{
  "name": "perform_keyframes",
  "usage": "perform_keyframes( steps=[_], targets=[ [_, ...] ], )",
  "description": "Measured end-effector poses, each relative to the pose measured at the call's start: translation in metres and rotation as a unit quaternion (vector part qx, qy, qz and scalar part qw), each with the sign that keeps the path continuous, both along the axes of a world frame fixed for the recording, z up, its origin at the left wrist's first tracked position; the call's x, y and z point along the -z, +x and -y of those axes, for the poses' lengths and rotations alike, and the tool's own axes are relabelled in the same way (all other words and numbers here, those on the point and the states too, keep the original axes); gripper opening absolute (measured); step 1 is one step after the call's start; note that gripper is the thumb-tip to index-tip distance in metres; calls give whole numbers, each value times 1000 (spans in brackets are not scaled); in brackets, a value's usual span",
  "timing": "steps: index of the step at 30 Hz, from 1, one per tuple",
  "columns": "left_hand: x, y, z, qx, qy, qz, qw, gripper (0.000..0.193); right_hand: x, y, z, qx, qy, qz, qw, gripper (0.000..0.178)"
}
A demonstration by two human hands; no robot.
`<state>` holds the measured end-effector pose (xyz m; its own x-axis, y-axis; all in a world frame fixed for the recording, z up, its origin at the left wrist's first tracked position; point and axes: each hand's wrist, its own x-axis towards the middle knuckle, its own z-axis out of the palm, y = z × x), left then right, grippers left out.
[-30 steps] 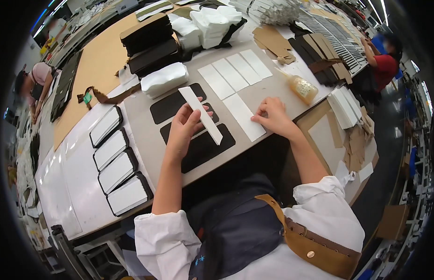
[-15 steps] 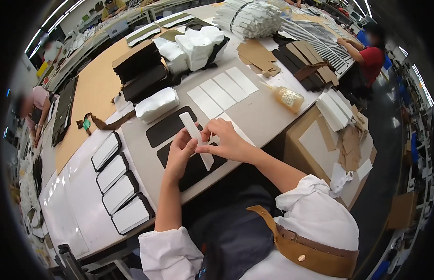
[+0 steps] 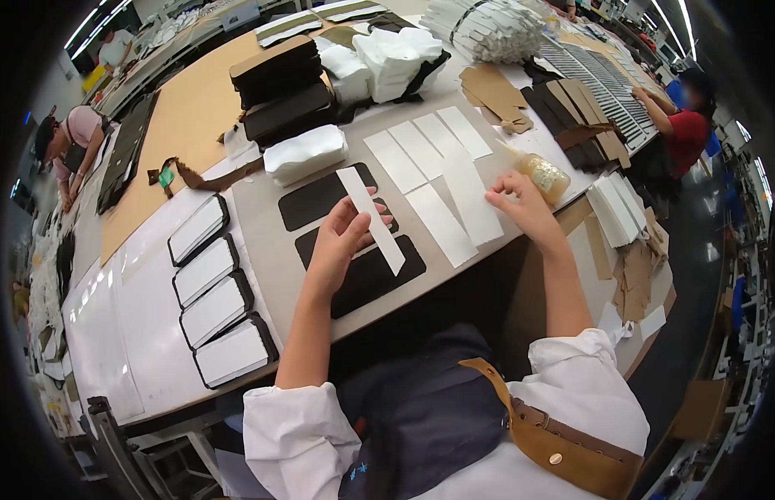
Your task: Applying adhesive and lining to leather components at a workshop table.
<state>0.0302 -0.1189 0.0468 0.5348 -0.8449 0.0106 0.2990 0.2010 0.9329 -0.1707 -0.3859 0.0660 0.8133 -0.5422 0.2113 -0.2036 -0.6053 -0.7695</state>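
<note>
Left hand (image 3: 342,242), centre of frame: thumb and fingers clamped on a held white strip (image 3: 372,223), slanting over two black round-cornered panels (image 3: 321,200); one layer or several, cannot be told. Right hand (image 3: 525,208), right of centre: thumb and forefinger bent close together at the right edge of a loose white strip (image 3: 472,204); whether pinched on it or only brushing it, cannot be told. Loose strip, centre right: askew, its upper end overlapping the row of white strips (image 3: 396,158) above, its left side against a lower white strip (image 3: 442,225). Amber squeeze bottle (image 3: 544,179): just behind the right hand, on its side. White pad stack (image 3: 306,156): upper centre. Four black-edged white pieces (image 3: 232,352): column at left. Handling note, by judgement: the loose strip is best turned parallel to its lower neighbour, clear of the row above, pressed flat from the edge with light fingertips; the left grip best kept near mid-length, gentle enough not to crease, the right wrist kept clear of the bottle
</note>
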Motion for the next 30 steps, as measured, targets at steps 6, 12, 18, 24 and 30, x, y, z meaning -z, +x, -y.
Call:
perform_keyframes(
  steps=[6,12,18,24,30],
  targets=[
    [4,1,4,14,13,-15,1000,54,33,-13,21,6,-27,-92,995,22],
    [5,1,4,39,34,-2,999,55,37,0,17,25,-132,-138,981,20],
    [4,-2,1,138,67,18,988,58,23,8,-15,68,-290,-100,949,23],
    [4,-5,2,172,14,19,985,62,-1,32,-95,-112,117,8,987,22],
    [8,-2,-1,146,-27,-28,988,65,16,49,-109,-120,225,41,966,22]
  ],
)
